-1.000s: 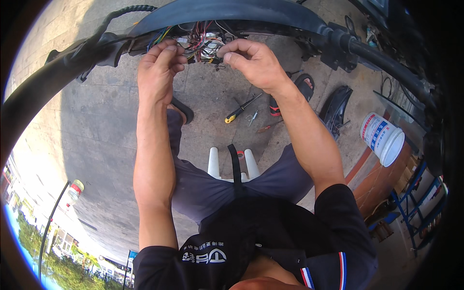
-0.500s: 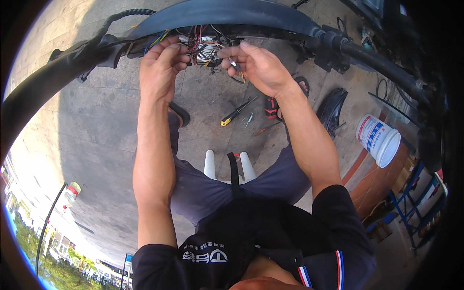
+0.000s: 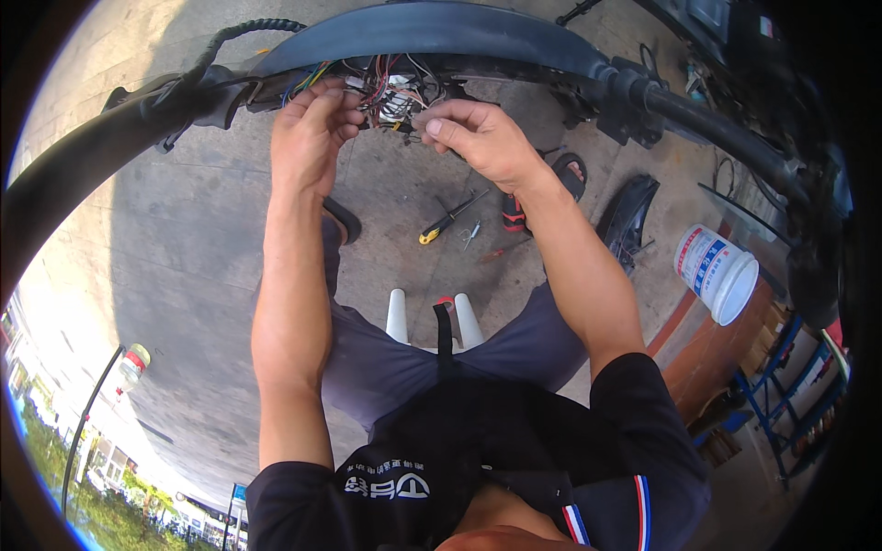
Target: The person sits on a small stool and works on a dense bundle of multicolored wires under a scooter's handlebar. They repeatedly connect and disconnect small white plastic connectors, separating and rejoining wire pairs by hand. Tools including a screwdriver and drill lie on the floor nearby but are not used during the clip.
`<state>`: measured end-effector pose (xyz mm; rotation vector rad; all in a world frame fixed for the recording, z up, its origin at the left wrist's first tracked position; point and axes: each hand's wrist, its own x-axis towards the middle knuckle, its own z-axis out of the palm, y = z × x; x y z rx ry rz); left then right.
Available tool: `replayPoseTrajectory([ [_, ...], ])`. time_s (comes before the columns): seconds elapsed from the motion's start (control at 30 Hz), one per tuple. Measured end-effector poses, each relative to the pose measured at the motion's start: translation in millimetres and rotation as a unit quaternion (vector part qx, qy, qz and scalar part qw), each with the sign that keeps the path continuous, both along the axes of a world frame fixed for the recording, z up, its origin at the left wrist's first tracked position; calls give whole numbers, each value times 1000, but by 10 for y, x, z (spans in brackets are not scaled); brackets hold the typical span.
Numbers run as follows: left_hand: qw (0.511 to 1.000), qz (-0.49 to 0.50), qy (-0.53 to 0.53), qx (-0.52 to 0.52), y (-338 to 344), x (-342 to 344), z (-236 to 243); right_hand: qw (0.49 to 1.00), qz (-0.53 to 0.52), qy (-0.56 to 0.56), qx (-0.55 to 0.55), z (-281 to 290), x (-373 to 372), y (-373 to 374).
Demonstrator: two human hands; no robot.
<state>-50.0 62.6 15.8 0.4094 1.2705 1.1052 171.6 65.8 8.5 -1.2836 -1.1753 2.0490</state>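
A tangled wiring harness (image 3: 397,103) of red, black, white and orange wires hangs below the curved dark body panel (image 3: 432,32). At its left side my left hand (image 3: 314,124) is closed, thumb against fingers, on some wires close to a small white connector (image 3: 355,83). My right hand (image 3: 482,138) is on the harness's other side, its thumb and fingers pinched together on wire ends. Its fingers cover whatever connector is there. Behind the wires sits a whitish block, partly covered.
On the paving below lie a yellow-and-black screwdriver (image 3: 452,219), a small metal tool (image 3: 471,234) and red-handled pliers (image 3: 503,251). A black plastic part (image 3: 629,216) and a white bucket (image 3: 717,274) are at the right. Thick dark bars flank the panel.
My right hand has turned over, thumb now folded down, hiding the small connector that showed between its fingers. My left hand stays on the wires, barely shifted.
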Motion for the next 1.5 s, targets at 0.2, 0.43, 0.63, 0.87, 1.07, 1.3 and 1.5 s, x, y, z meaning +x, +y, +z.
replayPoseTrajectory([
  [0.2, 1000, 11, 17, 1, -34, -20, -56, 992, 22, -79, 99, -41, -69, -43],
  [0.43, 998, 34, 42, 22, -16, 41, -104, 970, 9, -174, 169, -28, -71, -49],
  [0.63, 998, 17, 62, 5, -18, -17, -66, 970, -28, -168, 173, -10, -99, -28],
  [0.87, 995, -49, 82, -8, -57, -20, -34, 983, -4, -142, 115, 1, -72, -28],
  [1.07, 994, -53, 89, -34, -60, 68, -30, 972, -1, -174, 159, -32, -129, -23],
  [1.3, 997, -16, 56, -44, -67, 128, -119, 973, 61, -179, 133, 23, -97, -41],
  [1.5, 999, 0, -10, -37, -75, 69, -150, 969, 41, -178, 165, 10, -106, -25],
])
